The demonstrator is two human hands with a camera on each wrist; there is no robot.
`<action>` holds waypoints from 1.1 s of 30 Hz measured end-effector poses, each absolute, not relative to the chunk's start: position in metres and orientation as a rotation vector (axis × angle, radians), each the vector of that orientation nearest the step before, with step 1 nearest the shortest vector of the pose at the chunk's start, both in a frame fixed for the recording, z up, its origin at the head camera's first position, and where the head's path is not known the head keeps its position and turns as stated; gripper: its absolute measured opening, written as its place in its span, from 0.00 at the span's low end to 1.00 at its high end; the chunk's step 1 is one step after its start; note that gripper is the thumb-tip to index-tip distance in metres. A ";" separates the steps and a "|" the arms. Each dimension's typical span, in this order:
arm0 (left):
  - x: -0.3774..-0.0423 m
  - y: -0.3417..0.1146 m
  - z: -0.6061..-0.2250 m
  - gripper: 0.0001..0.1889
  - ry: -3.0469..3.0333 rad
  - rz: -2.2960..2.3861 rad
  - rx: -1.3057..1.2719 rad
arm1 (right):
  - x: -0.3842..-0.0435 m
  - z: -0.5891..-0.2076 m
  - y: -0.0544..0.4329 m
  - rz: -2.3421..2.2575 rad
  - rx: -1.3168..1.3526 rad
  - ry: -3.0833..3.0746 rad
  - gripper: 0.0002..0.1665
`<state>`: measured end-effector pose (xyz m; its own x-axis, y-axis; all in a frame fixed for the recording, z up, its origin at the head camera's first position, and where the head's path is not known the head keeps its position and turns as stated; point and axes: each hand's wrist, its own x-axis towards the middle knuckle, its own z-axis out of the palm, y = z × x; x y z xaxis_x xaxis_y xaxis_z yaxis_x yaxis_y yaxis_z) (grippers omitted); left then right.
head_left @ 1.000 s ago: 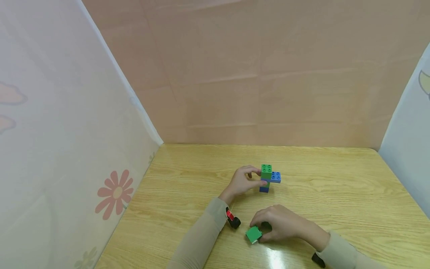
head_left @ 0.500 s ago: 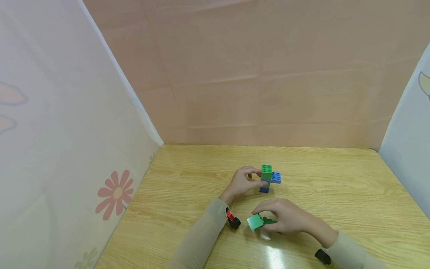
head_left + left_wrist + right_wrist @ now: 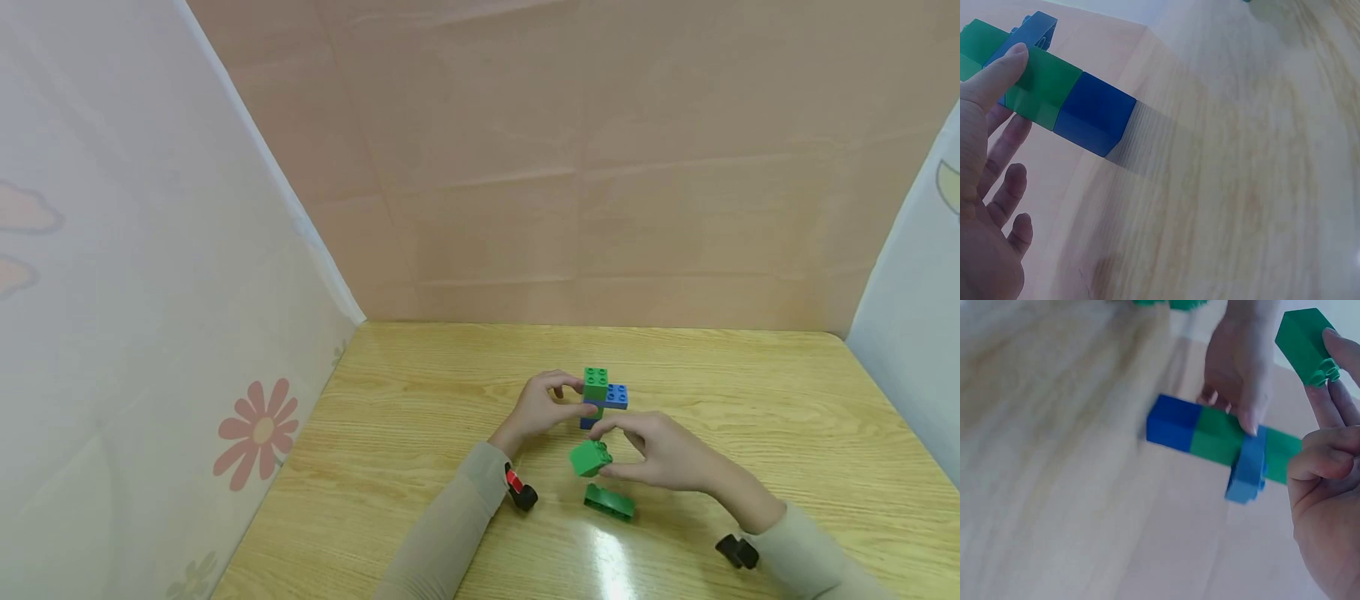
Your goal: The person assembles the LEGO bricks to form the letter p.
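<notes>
My left hand (image 3: 542,407) holds a stack of toy building bricks upright on the table, thumb on one side and fingers on the other. From the bottom, the stack has a dark blue brick (image 3: 1096,114), a green brick (image 3: 1044,87), a lighter blue brick (image 3: 1249,465) jutting out to the right, and a green brick (image 3: 596,382) on top. In front of the stack, my right hand (image 3: 667,454) pinches a green brick (image 3: 1305,345) between thumb and fingers. That brick is tilted, its studs facing right in the head view, and it hangs above the table.
A longer green brick (image 3: 609,502) lies on the wooden table (image 3: 750,400) below my right hand. Fabric walls stand along the back (image 3: 577,167) and the left side (image 3: 150,250). Each wrist wears a black strap device (image 3: 522,497).
My right hand has lifted its green brick and carried it away from me, closer to the stack, uncovering the longer green brick. The left hand and stack have stayed still.
</notes>
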<state>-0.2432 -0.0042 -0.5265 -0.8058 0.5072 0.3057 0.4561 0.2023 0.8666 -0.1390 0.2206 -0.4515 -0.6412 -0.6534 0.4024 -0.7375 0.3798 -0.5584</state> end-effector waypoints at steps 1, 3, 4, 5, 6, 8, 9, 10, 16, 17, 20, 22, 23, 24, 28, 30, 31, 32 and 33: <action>-0.243 -0.004 -0.526 0.16 2.401 1.699 0.963 | -0.140 -0.450 0.223 1.109 1.259 -2.502 0.26; -0.243 -0.004 -0.526 0.16 2.403 1.694 0.963 | -0.142 -0.445 0.227 1.109 1.225 -2.489 0.27; -0.243 -0.004 -0.526 0.16 2.402 1.693 0.964 | -0.143 -0.443 0.230 1.112 1.206 -2.487 0.27; -0.243 -0.004 -0.526 0.16 2.402 1.694 0.967 | -0.144 -0.441 0.232 1.115 1.187 -2.485 0.28; -0.243 -0.004 -0.526 0.16 2.399 1.697 0.971 | -0.145 -0.440 0.235 1.117 1.167 -2.485 0.28; -0.243 -0.004 -0.526 0.15 2.395 1.705 0.976 | -0.147 -0.437 0.240 1.118 1.126 -2.486 0.29; -0.243 -0.004 -0.526 0.15 2.392 1.709 0.980 | -0.148 -0.435 0.243 1.117 1.111 -2.484 0.28; -0.243 -0.004 -0.526 0.15 2.392 1.711 0.978 | -0.149 -0.434 0.245 1.116 1.096 -2.484 0.29; -0.242 -0.004 -0.526 0.16 2.386 1.719 0.935 | -0.159 -0.430 0.258 1.104 1.026 -2.460 0.30; -0.242 -0.003 -0.526 0.16 2.384 1.721 0.931 | -0.160 -0.430 0.260 1.101 1.015 -2.453 0.30; -0.242 -0.003 -0.526 0.16 2.380 1.727 0.927 | -0.164 -0.431 0.266 1.093 0.982 -2.442 0.30; -0.241 -0.003 -0.526 0.16 2.382 1.726 0.922 | -0.166 -0.432 0.268 1.084 0.960 -2.437 0.30; -0.241 -0.003 -0.526 0.16 2.383 1.725 0.919 | -0.167 -0.432 0.269 1.080 0.951 -2.436 0.30; -0.241 -0.003 -0.525 0.16 2.384 1.725 0.915 | -0.168 -0.433 0.270 1.076 0.938 -2.438 0.30; -0.240 -0.002 -0.525 0.17 2.389 1.719 0.903 | -0.169 -0.435 0.272 1.080 0.894 -2.453 0.29; -0.241 -0.002 -0.525 0.17 2.393 1.714 0.902 | -0.171 -0.436 0.272 1.086 0.871 -2.465 0.28; -0.241 -0.002 -0.525 0.17 2.395 1.711 0.904 | -0.171 -0.436 0.272 1.090 0.861 -2.469 0.27; -0.241 -0.002 -0.525 0.17 2.396 1.710 0.905 | -0.172 -0.437 0.272 1.093 0.850 -2.474 0.27; -0.241 -0.002 -0.525 0.17 2.398 1.707 0.906 | -0.173 -0.437 0.272 1.095 0.838 -2.479 0.27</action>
<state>-0.2412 -0.0018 -0.5247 -0.8251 0.4918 0.2781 0.4238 0.2131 0.8803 -0.1727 0.2724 -0.4369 -0.7834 -0.3887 0.4849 -0.6202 0.5384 -0.5704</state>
